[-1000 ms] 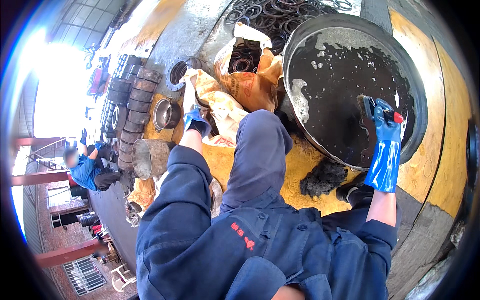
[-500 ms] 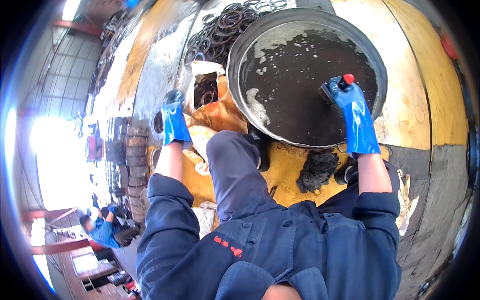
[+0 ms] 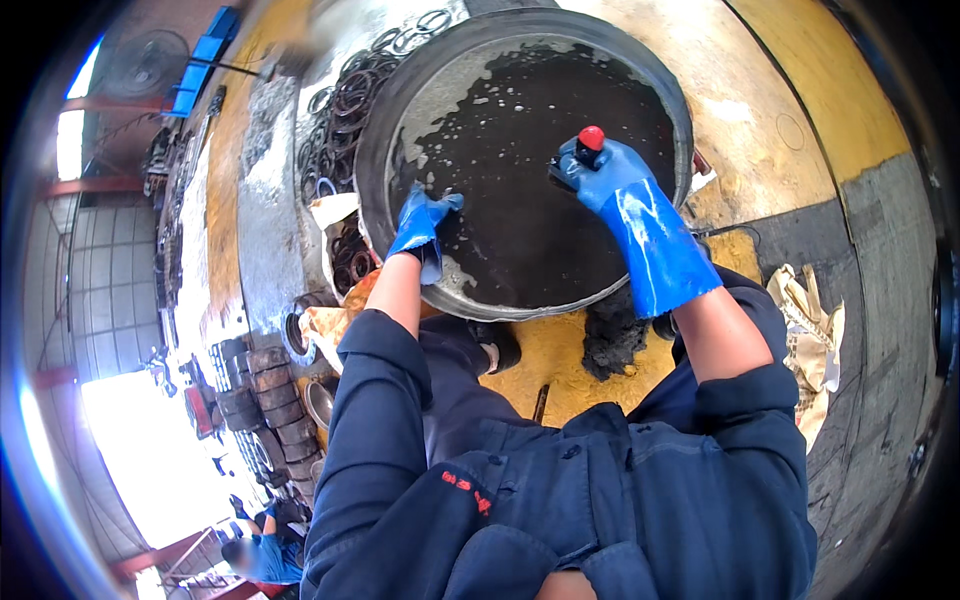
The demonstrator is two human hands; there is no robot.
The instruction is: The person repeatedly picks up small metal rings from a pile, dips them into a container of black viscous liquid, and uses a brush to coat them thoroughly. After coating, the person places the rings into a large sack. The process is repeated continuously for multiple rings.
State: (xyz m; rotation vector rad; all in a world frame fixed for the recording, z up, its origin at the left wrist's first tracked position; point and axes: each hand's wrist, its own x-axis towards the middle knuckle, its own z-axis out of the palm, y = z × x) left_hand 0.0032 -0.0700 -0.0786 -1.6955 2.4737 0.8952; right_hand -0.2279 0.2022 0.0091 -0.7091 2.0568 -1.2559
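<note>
A wide round metal tub (image 3: 372,150) stands in front of me, holding dark liquid (image 3: 510,230) with pale foam along its edge. My right hand (image 3: 612,178), in a long blue rubber glove, is closed round a dark-handled tool with a red end (image 3: 591,138) above the liquid; the tool's working end is mostly hidden. My left hand (image 3: 425,218), gloved the same way, hangs over the left part of the tub. Its thumb and fingers are apart, and nothing shows in them.
Many dark rings (image 3: 350,95) lie heaped left of the tub. A torn sack (image 3: 335,210) with rings inside sits nearer me. A dark clump (image 3: 612,335) lies by my feet, a crumpled cloth sack (image 3: 805,340) at right. Another person (image 3: 265,555) works at far left.
My left hand has moved right, from beside the sack to over the tub. The right hand still grips the red-ended tool. The whole view has shifted, and the tub appears further left.
</note>
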